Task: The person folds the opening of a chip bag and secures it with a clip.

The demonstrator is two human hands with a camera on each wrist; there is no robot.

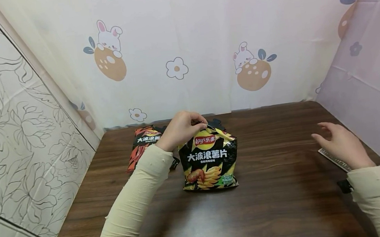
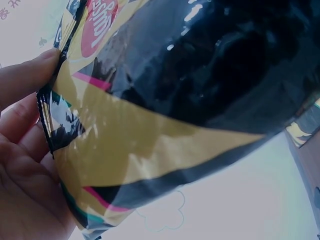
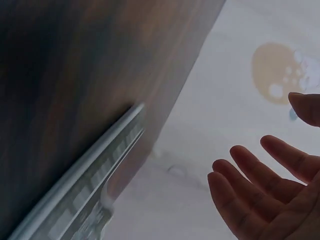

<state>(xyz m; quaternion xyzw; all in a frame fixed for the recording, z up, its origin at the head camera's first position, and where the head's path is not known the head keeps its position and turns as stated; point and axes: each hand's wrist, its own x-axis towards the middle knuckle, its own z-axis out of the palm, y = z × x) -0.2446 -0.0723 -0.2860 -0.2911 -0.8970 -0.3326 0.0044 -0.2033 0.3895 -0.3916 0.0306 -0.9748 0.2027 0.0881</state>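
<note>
My left hand (image 1: pixel 185 126) pinches the top edge of a black and yellow bag of potato chips (image 1: pixel 211 158), which stands upright at mid-table. In the left wrist view, the thumb (image 2: pixel 32 75) lies on one side of the bag's sealed edge, with fingers behind it. My right hand (image 1: pixel 342 146) hovers at the table's right side, holding nothing, its fingers loosely bent and apart. Below it lies a narrow pale object with a patterned edge (image 1: pixel 333 160); the hand hides part of it, and its kind is unclear.
A red and black chip bag (image 1: pixel 145 138) lies at the back left, partly behind my left arm. Black parts of some object (image 1: pixel 216 123) show behind the upright bag. Printed cloth (image 1: pixel 207 86) borders the brown table (image 1: pixel 281 209) at the back and right; a flower-patterned panel (image 1: pixel 21 112) stands left.
</note>
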